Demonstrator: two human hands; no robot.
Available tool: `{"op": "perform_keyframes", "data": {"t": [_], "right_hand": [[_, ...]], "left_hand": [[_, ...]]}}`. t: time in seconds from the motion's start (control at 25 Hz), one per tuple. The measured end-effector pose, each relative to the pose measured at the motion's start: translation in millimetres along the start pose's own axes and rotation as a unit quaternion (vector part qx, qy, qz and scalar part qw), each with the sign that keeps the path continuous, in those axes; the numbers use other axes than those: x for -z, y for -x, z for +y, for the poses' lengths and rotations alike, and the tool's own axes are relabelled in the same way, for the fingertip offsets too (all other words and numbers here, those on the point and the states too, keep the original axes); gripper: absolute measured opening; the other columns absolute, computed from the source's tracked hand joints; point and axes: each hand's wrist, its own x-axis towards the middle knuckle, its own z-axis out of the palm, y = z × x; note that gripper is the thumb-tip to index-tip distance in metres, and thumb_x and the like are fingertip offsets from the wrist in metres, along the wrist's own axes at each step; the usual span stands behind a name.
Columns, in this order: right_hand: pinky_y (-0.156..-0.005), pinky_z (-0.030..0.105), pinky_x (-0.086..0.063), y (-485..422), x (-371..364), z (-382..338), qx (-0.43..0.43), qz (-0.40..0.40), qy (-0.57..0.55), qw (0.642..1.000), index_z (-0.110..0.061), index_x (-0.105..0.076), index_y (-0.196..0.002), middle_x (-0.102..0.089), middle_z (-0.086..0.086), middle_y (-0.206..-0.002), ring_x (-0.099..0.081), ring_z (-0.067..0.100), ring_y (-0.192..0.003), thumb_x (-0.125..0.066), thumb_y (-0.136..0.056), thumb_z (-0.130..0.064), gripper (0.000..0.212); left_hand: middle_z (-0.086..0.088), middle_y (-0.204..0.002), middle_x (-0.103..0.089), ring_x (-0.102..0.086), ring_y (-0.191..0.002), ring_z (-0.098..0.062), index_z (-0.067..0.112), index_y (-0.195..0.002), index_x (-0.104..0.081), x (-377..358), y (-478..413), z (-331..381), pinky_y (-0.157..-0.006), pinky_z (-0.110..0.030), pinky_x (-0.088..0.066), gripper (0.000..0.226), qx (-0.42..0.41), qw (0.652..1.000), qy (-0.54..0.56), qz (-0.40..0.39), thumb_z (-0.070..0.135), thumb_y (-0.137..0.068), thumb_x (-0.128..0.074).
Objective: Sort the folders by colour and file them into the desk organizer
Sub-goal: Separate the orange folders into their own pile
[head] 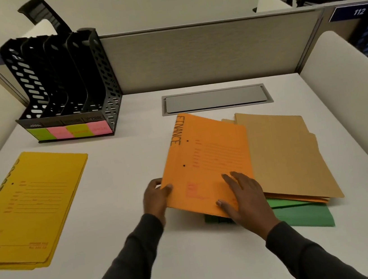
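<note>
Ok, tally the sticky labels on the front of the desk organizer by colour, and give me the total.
On the front of the desk organizer:
Green labels: 2
Pink labels: 2
Total: 4

The desk organizer (62,85) is black perforated plastic with a slight sheen. The labels (57,131) on its front are matt paper. The desk (123,171) beneath it is smooth, matt white laminate. Behind the organizer, the partition panel (190,55) is grey woven cloth with a fine texture. To its right, the cover plate (216,98) looks like satin grey metal. In front of the organizer, the yellow folders (33,203), orange folder (208,154), brown folder (283,149) and green folder (307,214) are smooth, matt card.
</note>
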Motion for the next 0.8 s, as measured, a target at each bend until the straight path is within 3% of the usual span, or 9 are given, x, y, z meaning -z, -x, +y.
{"op": "perform_keyframes", "data": {"t": [0.16,0.32,0.48,0.56,0.68,0.8], "right_hand": [[-0.120,0.052,-0.020,-9.0,-29.2,-28.3,-0.052,-0.066,0.012,0.996,-0.023,-0.026,-0.155,-0.022,0.013,-0.162,-0.021,0.033,-0.149,-0.044,-0.089,-0.069,0.082],[-0.122,0.050,-0.009,-10.0,-59.2,-69.5,-0.067,-0.101,0.006,0.993,-0.025,-0.016,-0.158,-0.008,0.012,-0.166,-0.005,0.033,-0.153,-0.046,-0.092,-0.066,0.083],[-0.120,0.056,-0.006,-11.0,-82.0,-99.2,-0.071,-0.114,0.049,0.990,-0.022,-0.024,-0.157,-0.010,0.013,-0.166,0.000,0.040,-0.152,-0.043,-0.092,-0.065,0.081],[-0.119,0.059,-0.004,-12.9,-86.4,-107.6,-0.087,-0.121,0.063,0.987,-0.021,-0.027,-0.156,-0.012,0.015,-0.166,0.002,0.044,-0.151,-0.044,-0.092,-0.065,0.079],[-0.120,0.056,-0.002,-16.2,-83.9,-114.2,-0.110,-0.123,0.071,0.984,-0.022,-0.028,-0.155,-0.012,0.014,-0.166,-0.001,0.041,-0.152,-0.046,-0.093,-0.062,0.076],[-0.119,0.054,-0.019,-20.1,-71.9,-109.0,-0.122,-0.086,0.066,0.987,-0.020,-0.041,-0.149,-0.031,0.015,-0.159,-0.023,0.038,-0.149,-0.056,-0.092,-0.054,0.068]], "left_hand": [[-0.016,-0.113,-0.066,-0.065,-0.095,-0.036,0.012,-0.122,-0.057,99.9,-18.1,-16.0,-0.073,-0.042,-0.056,0.029,0.023,0.999,0.049,0.009,0.008,-0.093,-0.060],[-0.018,-0.115,-0.066,-0.063,-0.100,-0.039,0.014,-0.123,-0.057,174.8,-33.0,-34.0,-0.080,-0.046,-0.055,0.029,0.037,0.997,0.046,0.043,0.009,-0.094,-0.059],[-0.017,-0.115,-0.065,-0.060,-0.094,-0.031,0.014,-0.118,-0.056,205.0,-39.4,-42.6,-0.081,-0.042,-0.052,0.022,0.012,0.984,-0.156,0.083,0.021,-0.097,-0.056],[-0.017,-0.117,-0.062,-0.059,-0.097,-0.030,0.012,-0.122,-0.055,206.6,-38.2,-44.0,-0.087,-0.046,-0.053,0.032,-0.029,0.948,-0.299,0.103,0.030,-0.096,-0.057],[-0.020,-0.136,-0.049,-0.048,-0.122,-0.037,0.011,-0.139,-0.047,196.9,-39.2,-45.9,-0.101,-0.052,-0.042,0.061,-0.154,0.852,-0.484,0.126,0.041,-0.089,-0.063],[-0.016,-0.162,-0.016,-0.018,-0.148,-0.037,0.020,-0.156,-0.020,166.6,-40.3,-46.4,-0.118,-0.052,-0.016,0.083,-0.254,0.793,-0.554,0.017,0.065,-0.089,-0.042]]}}
